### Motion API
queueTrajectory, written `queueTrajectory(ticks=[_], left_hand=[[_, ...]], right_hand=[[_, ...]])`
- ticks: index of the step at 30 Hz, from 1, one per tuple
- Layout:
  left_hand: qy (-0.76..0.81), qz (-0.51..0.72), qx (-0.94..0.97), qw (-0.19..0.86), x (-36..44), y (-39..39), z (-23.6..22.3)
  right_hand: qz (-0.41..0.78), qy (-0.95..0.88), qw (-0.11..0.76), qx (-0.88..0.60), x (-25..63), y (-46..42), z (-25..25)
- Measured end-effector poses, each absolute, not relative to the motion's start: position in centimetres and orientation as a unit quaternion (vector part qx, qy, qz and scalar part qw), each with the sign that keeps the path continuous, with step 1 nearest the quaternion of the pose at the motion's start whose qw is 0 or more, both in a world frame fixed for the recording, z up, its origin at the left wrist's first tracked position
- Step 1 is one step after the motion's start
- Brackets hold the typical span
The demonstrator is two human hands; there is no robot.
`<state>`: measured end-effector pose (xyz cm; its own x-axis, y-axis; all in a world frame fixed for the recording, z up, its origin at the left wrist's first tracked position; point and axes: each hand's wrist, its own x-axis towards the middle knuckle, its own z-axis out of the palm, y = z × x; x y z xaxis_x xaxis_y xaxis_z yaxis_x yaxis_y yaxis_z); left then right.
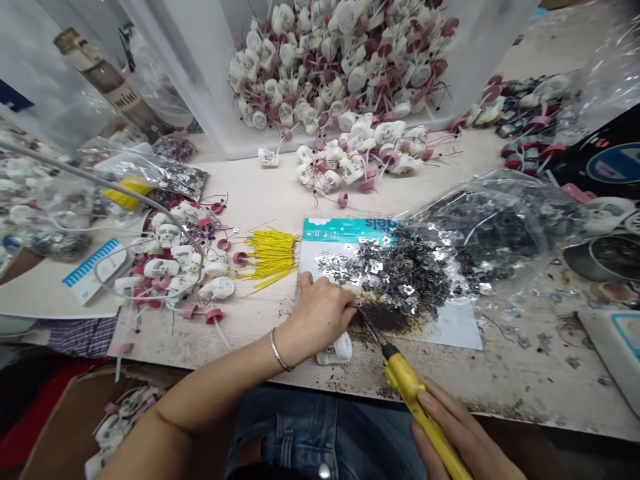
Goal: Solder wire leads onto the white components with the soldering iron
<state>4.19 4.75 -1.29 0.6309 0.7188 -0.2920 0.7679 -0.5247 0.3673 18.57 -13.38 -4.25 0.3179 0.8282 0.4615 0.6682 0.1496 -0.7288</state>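
Note:
My left hand (320, 315) rests on the bench, its fingers closed around a white plastic lamp socket (337, 349) that shows below the palm. My right hand (450, 433) is shut on a yellow soldering iron (407, 385). The iron's thin metal tip reaches up to my left fingertips, beside a dark scorched patch (383, 317). Just beyond lies a heap of silvery metal flakes (400, 273) on a white sheet (450, 327). The socket's wire and the tip's exact contact point are hidden by my fingers.
A translucent plastic bin (280, 127) heaped with white sockets with pink parts stands at the back. Loose sockets (170, 267) and a bundle of yellow wires (275, 257) lie left on the bench. A plastic bag of flakes (490, 233) lies right; a cardboard box (85, 420) sits low left.

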Motion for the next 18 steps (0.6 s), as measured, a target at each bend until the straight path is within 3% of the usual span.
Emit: queueTrajectory(ticks=[5, 18], left_hand=[[0.436, -0.055, 0.870, 0.224, 4.5, 4.5, -1.2], [0.439, -0.055, 0.867, 0.229, 4.9, 4.7, -1.2]], right_hand=[[0.076, -0.671, 0.425, -0.603, 19.5, -13.5, -4.1], [0.082, -0.683, 0.409, -0.600, 20.2, -13.2, -3.3]])
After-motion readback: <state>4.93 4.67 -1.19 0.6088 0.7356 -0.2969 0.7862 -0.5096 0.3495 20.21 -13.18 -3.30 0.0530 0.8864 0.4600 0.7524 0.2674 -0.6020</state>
